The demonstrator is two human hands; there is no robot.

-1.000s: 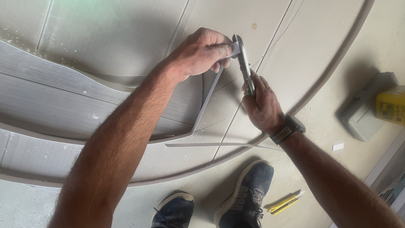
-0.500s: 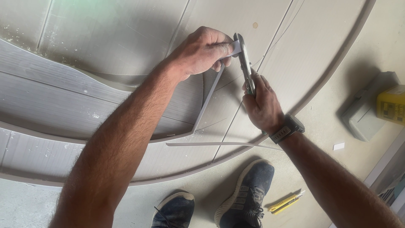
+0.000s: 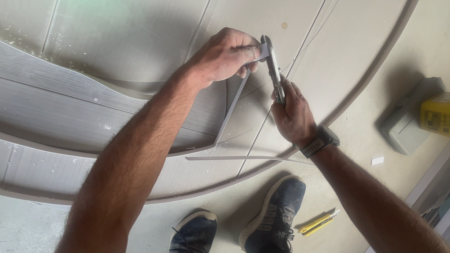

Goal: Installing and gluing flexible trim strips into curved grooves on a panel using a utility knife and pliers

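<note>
My left hand (image 3: 224, 55) pinches the upper end of a thin grey plastic strip (image 3: 230, 114) that hangs down and bends at its lower end over the curved grey panels (image 3: 117, 107). My right hand (image 3: 291, 114) is closed around the handles of metal snips (image 3: 272, 67), whose jaws meet the strip right beside my left fingers. A dark watch sits on my right wrist. A second thin strip (image 3: 243, 158) lies flat across the panels below the hands.
My two dark shoes (image 3: 272, 220) stand on the pale floor at the panel's rounded edge. A yellow utility knife (image 3: 318, 222) lies to the right of them. A grey case (image 3: 408, 122) and a yellow box (image 3: 436, 112) sit at the right.
</note>
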